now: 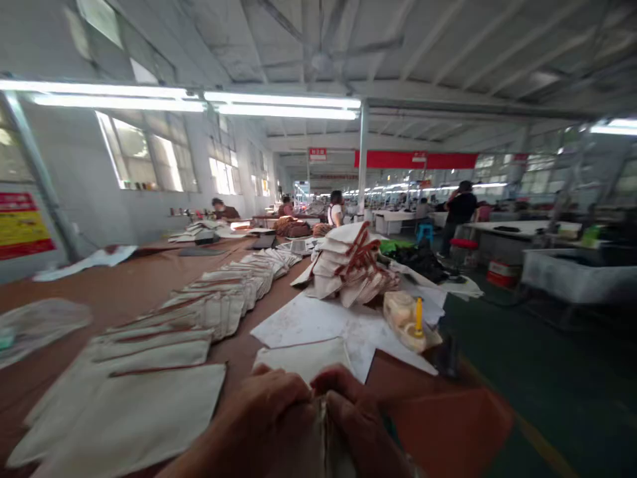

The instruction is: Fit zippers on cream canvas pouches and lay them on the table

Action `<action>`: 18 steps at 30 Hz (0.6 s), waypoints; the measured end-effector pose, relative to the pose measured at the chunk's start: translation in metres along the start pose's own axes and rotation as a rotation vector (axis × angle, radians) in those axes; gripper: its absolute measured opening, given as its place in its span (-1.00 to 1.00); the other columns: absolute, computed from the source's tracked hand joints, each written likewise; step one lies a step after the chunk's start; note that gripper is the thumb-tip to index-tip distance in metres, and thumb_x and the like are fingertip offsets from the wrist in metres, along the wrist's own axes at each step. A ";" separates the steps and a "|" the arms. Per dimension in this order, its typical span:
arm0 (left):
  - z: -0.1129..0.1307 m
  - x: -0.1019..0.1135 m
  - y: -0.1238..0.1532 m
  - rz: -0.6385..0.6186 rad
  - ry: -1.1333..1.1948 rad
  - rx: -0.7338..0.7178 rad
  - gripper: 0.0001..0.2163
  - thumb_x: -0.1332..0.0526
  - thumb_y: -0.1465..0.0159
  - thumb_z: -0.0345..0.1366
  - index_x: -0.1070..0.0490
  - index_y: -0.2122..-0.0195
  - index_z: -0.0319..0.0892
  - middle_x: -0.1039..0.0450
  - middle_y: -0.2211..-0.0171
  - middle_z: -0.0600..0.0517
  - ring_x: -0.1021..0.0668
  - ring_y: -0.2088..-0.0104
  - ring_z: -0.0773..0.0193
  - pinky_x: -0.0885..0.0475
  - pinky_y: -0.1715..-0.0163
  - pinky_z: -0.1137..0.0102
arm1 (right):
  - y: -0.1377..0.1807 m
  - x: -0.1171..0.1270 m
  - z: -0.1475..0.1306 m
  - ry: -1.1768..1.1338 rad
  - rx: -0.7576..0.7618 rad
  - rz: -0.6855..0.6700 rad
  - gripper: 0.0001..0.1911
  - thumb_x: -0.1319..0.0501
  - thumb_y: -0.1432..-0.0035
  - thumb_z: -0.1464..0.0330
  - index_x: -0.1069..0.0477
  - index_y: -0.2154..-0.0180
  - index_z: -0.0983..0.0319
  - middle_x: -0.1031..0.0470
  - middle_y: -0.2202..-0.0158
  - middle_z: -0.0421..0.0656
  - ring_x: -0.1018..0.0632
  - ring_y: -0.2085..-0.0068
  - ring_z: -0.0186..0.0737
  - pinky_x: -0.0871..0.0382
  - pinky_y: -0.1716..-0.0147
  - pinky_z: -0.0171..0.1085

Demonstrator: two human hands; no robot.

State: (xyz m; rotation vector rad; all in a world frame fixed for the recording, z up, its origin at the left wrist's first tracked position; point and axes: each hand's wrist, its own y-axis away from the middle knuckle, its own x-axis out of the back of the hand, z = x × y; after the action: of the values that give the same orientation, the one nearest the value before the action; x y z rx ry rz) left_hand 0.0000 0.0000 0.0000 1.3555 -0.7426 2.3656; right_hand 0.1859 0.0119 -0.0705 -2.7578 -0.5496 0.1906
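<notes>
At the near edge of the table, my left hand [273, 401] and my right hand [351, 411] meet with fingers pinched on a cream fabric piece [322, 451]. A seam or edge runs down its middle, and my fingers hide much of it. Just beyond lies a flat cream panel [303, 355] with a dark edge. To the left, overlapping cream fabric pieces [149, 411] with brown edges form a long row. Ahead stands a heap of similar brown-edged pieces [343, 265] on white sheets [318, 322].
A cloudy plastic container [401, 312] with a yellow-handled tool [419, 317] sits right of the white sheets. A clear plastic bag [40, 325] lies at far left on the brown tabletop [144, 272]. A person in dark clothes [460, 212] stands in the aisle near a white bin [577, 275].
</notes>
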 end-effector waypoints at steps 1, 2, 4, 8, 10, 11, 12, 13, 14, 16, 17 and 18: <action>0.001 0.001 0.004 -0.033 0.009 0.017 -0.77 -0.11 -0.37 -0.28 -0.38 0.44 -0.20 -0.39 0.50 0.16 -0.35 0.43 0.38 -0.10 0.22 0.35 | 0.006 0.001 0.002 0.015 0.036 -0.015 -0.79 -0.13 -0.28 0.20 -0.33 0.14 0.19 -0.36 0.28 -0.20 -0.36 0.26 -0.26 -0.26 0.26 -0.29; 0.001 0.002 0.007 -0.062 0.018 0.034 -0.75 -0.09 -0.39 -0.27 -0.38 0.43 -0.20 -0.39 0.48 0.15 -0.37 0.41 0.37 -0.10 0.22 0.35 | 0.011 0.002 0.003 0.033 0.065 -0.029 -0.79 -0.15 -0.27 0.20 -0.33 0.16 0.19 -0.34 0.28 -0.21 -0.35 0.27 -0.27 -0.25 0.28 -0.29; 0.000 0.002 0.013 -0.107 0.034 0.065 -0.73 -0.05 -0.41 -0.24 -0.38 0.41 -0.20 -0.39 0.45 0.13 -0.37 0.37 0.34 -0.12 0.23 0.36 | 0.018 0.004 0.007 0.088 0.111 -0.057 -0.80 -0.17 -0.26 0.21 -0.34 0.19 0.19 -0.32 0.29 -0.21 -0.35 0.29 -0.28 -0.24 0.31 -0.30; -0.004 -0.004 0.026 -0.154 0.063 0.098 -0.71 0.01 -0.43 -0.22 -0.30 0.41 -0.20 -0.33 0.42 0.10 -0.33 0.37 0.33 -0.15 0.31 0.40 | 0.025 0.002 0.013 0.267 0.150 -0.095 -0.88 -0.16 -0.25 0.30 -0.35 0.27 0.22 -0.32 0.34 -0.21 -0.35 0.32 -0.30 -0.23 0.31 -0.30; -0.004 -0.009 0.031 -0.162 0.111 0.119 -0.70 0.04 -0.44 -0.21 -0.27 0.40 -0.19 -0.30 0.42 0.11 -0.31 0.39 0.36 -0.16 0.35 0.42 | 0.026 0.000 0.014 0.316 0.109 -0.091 -0.86 -0.16 -0.24 0.30 -0.34 0.32 0.24 -0.32 0.38 -0.23 -0.34 0.35 -0.31 -0.22 0.33 -0.31; -0.004 -0.011 0.032 -0.163 0.143 0.130 -0.71 0.05 -0.44 -0.21 -0.27 0.39 -0.19 -0.29 0.42 0.12 -0.30 0.41 0.37 -0.16 0.36 0.43 | 0.025 -0.001 0.014 0.324 0.068 -0.092 -0.84 -0.15 -0.25 0.29 -0.34 0.35 0.24 -0.32 0.40 -0.24 -0.34 0.37 -0.32 -0.20 0.35 -0.32; -0.004 -0.013 0.033 -0.163 0.174 0.140 -0.71 0.06 -0.44 -0.21 -0.26 0.39 -0.19 -0.28 0.43 0.12 -0.29 0.42 0.38 -0.16 0.37 0.44 | 0.025 -0.002 0.013 0.321 0.020 -0.099 -0.81 -0.14 -0.27 0.28 -0.34 0.37 0.25 -0.32 0.42 -0.24 -0.33 0.37 -0.32 -0.19 0.36 -0.32; -0.004 -0.014 0.032 -0.162 0.201 0.152 -0.71 0.05 -0.44 -0.21 -0.26 0.40 -0.19 -0.26 0.45 0.13 -0.28 0.43 0.39 -0.15 0.38 0.45 | 0.024 -0.002 0.012 0.309 -0.025 -0.115 -0.78 -0.12 -0.29 0.27 -0.34 0.38 0.25 -0.31 0.44 -0.24 -0.32 0.38 -0.33 -0.18 0.37 -0.33; -0.003 -0.016 0.032 -0.163 0.229 0.166 -0.70 0.04 -0.44 -0.20 -0.25 0.42 -0.19 -0.24 0.47 0.14 -0.27 0.44 0.40 -0.15 0.39 0.45 | 0.023 -0.002 0.010 0.291 -0.061 -0.134 -0.76 -0.11 -0.30 0.26 -0.34 0.38 0.25 -0.31 0.44 -0.24 -0.31 0.38 -0.33 -0.17 0.38 -0.33; -0.002 -0.019 0.030 -0.167 0.326 0.210 -0.68 0.01 -0.43 -0.18 -0.20 0.46 -0.19 -0.18 0.50 0.15 -0.23 0.47 0.41 -0.13 0.43 0.46 | 0.022 0.000 0.008 0.192 -0.119 -0.178 -0.74 -0.11 -0.31 0.25 -0.34 0.38 0.26 -0.29 0.44 -0.25 -0.28 0.38 -0.34 -0.14 0.39 -0.35; -0.003 -0.021 0.029 -0.165 0.401 0.237 -0.67 0.00 -0.42 -0.16 -0.17 0.47 -0.19 -0.15 0.51 0.15 -0.21 0.48 0.41 -0.12 0.46 0.46 | 0.021 0.001 0.007 0.084 -0.154 -0.190 -0.74 -0.12 -0.30 0.24 -0.32 0.38 0.26 -0.27 0.45 -0.26 -0.25 0.41 -0.36 -0.12 0.42 -0.36; -0.003 -0.023 0.028 -0.159 0.485 0.264 -0.66 -0.01 -0.41 -0.14 -0.15 0.48 -0.19 -0.11 0.52 0.15 -0.20 0.49 0.41 -0.11 0.48 0.46 | 0.021 0.002 0.006 -0.059 -0.199 -0.195 -0.75 -0.13 -0.29 0.24 -0.30 0.38 0.26 -0.23 0.47 -0.27 -0.21 0.44 -0.38 -0.08 0.45 -0.36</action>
State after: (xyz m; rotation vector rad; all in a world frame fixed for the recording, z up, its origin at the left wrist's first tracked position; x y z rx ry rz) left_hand -0.0050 -0.0216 -0.0291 0.8250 -0.1840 2.5709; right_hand 0.1935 -0.0040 -0.0837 -2.8721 -0.8925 0.1805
